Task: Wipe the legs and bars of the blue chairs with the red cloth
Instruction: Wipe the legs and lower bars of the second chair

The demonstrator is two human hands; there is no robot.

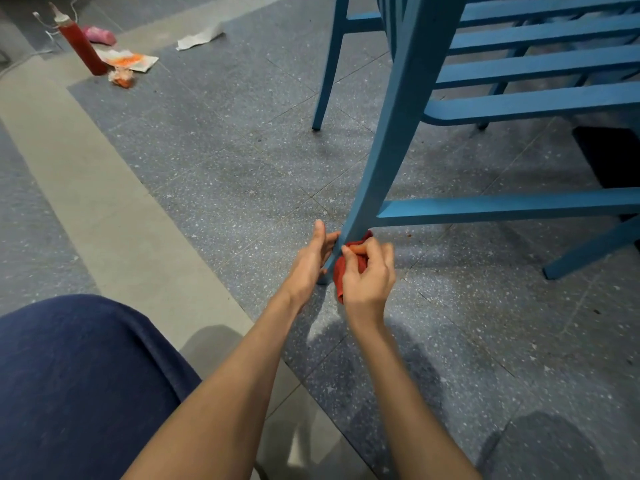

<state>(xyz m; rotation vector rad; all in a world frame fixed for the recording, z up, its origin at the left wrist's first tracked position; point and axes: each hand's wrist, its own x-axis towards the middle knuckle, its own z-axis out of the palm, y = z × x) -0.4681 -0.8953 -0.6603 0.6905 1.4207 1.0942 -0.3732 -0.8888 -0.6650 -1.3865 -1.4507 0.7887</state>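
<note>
Red cloth (349, 268), bunched into a wad, pressed against the lower end of the nearest blue chair leg (388, 157), close to the floor (207, 168). Right hand (369, 275): fingers curled shut around the cloth, thumb on top, holding the wad against the leg's right face. Left hand (311, 258): fingers extended and loose, closed on nothing, resting against the leg's opposite face just beside the cloth; probably placed there to steady the leg against the push of the wiping hand. The low position suggests that the foot of the leg is the part being wiped.

Chair geometry: the leg slopes upward and to the right from the hands. A horizontal lower bar (502, 206) joins it just above the cloth and runs off to the right; this junction is the nearest edge the cloth would meet on an upward stroke. The slatted seat (536, 67) overhangs higher up. A second leg (327, 67) stands well apart, farther back.

Open room: the speckled floor to the left of the leg and toward the person is bare, so both forearms have free approach. To the right, under the seat, the bar and a slanted leg (595, 251) narrow the space. A red squeeze bottle (81, 46) and scattered paper scraps (128, 62) lie far off at upper left, clear of the work.
</note>
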